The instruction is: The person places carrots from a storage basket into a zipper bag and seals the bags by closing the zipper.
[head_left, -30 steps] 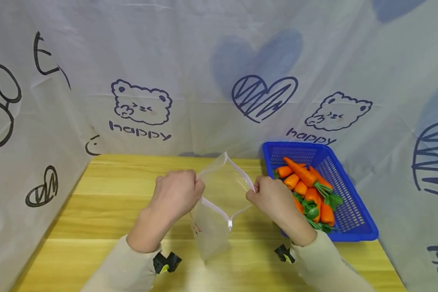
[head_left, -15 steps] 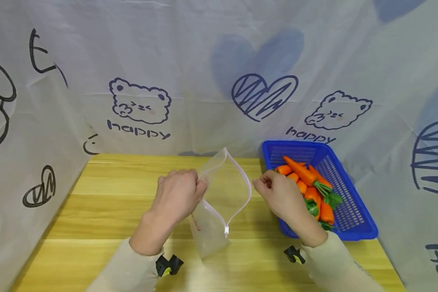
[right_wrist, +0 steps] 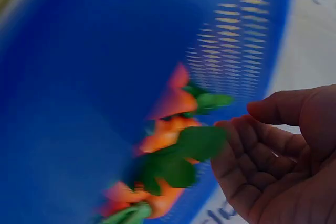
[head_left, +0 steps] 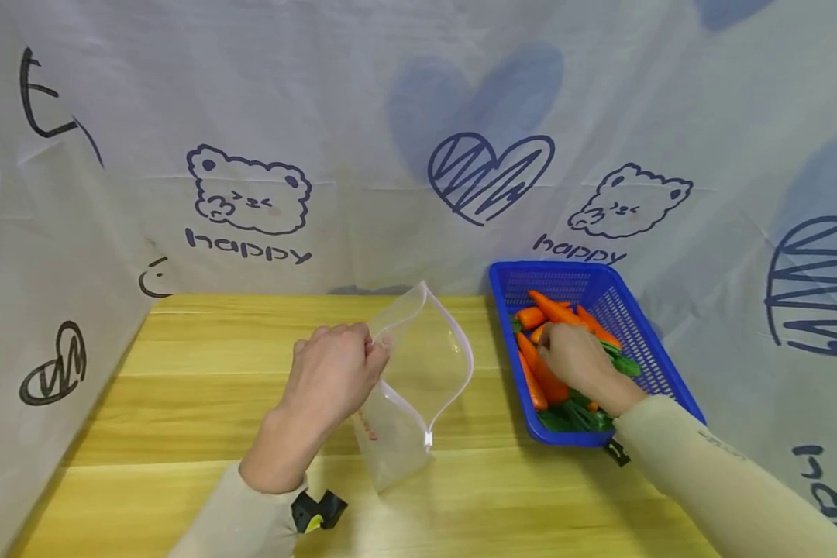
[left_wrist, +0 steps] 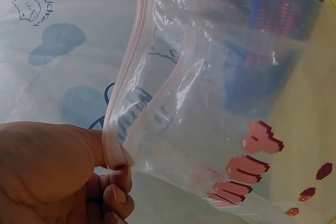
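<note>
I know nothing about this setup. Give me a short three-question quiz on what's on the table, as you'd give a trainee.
1. True or false: the left hand pinches the rim of the clear bag.
2. Where are the carrots? A) in the bag B) in the blue basket C) loose on the table
3. Fill in: the right hand reaches into the ____.

Key: 1 true; 2 B; 3 basket.

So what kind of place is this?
Probably a staged tabletop set, not a real kitchen: a printed cloth backdrop walls in a wooden table, with just a zip bag and a basket of carrots.
</note>
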